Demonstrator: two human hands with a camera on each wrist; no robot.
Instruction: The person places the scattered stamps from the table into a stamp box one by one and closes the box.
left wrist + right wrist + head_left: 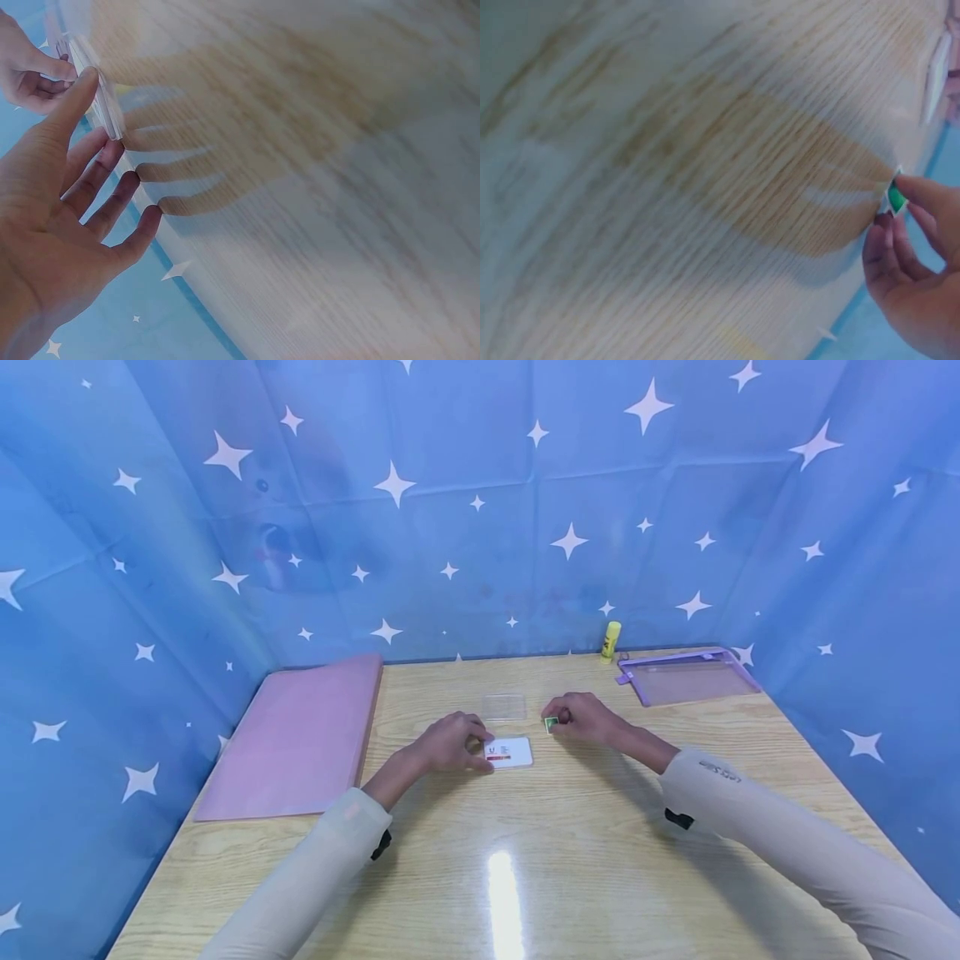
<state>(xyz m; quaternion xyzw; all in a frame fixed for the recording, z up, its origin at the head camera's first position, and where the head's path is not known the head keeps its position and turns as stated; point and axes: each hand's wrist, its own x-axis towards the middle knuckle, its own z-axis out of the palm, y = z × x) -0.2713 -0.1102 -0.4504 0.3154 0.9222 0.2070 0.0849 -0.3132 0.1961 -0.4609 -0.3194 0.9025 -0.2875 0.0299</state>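
Note:
On the table lies a white card with a logo and a red stripe [510, 752], looking glossy, perhaps in a clear case. My left hand [452, 742] grips its left end between thumb and fingers; from the left wrist view the card's edge [112, 120] shows between thumb and fingertips. Right of it, my right hand [588, 718] pinches a small green square with a white border [550, 725]. That same green square [897, 196] shows between thumb and fingertips in the right wrist view. Behind the card sits a clear rectangular plastic piece [504, 707].
A pink folder or stack of sheets [296, 743] covers the table's left side. At the back right stand a yellow glue stick [611, 642] and, lying flat, a purple-edged mesh zip pouch [690, 680]. A blue star-patterned curtain [480, 443] encloses the wooden table [585, 877].

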